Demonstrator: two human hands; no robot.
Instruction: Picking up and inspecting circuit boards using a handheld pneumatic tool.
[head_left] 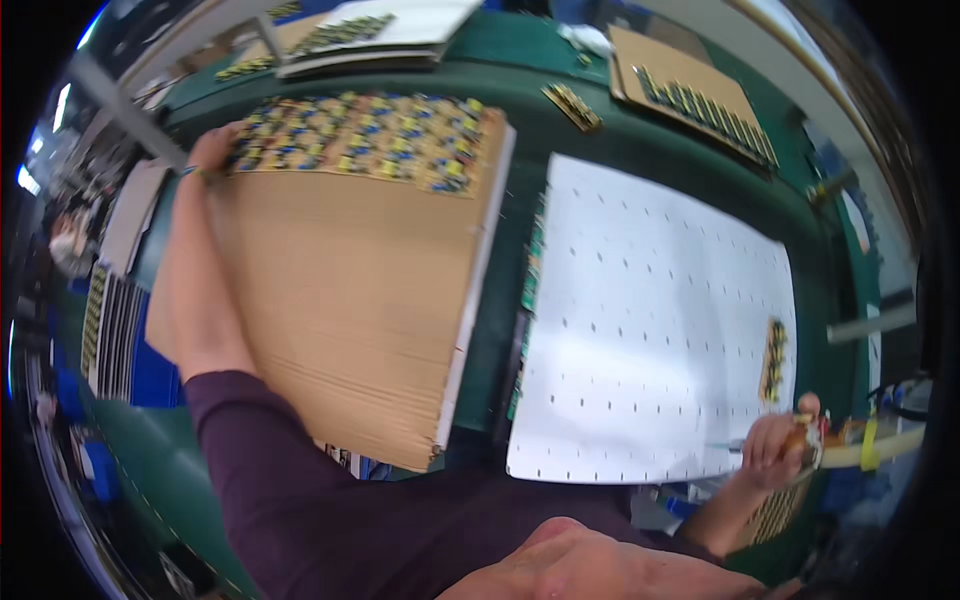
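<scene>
My left hand (210, 150) is at the far left corner of a brown cardboard sheet (350, 270), against the end of the rows of small circuit boards (360, 140) with yellow and blue parts. Its fingers are blurred and partly hidden by the boards. At the lower right, my right hand (775, 450) is closed around a tool with a thin tip pointing left over a white sheet (640, 330); the tool's kind is unclear. That sheet carries rows of small dark marks. One strip of circuit boards (774, 360) lies at its right edge, just beyond my right hand.
Behind the white sheet, a small board strip (572, 106) lies on the green table (520, 90). Cardboard with more boards (700, 100) is at the back right, and stacked sheets (375, 40) are at the back left. A pale bar with yellow tape (870, 450) juts in at right.
</scene>
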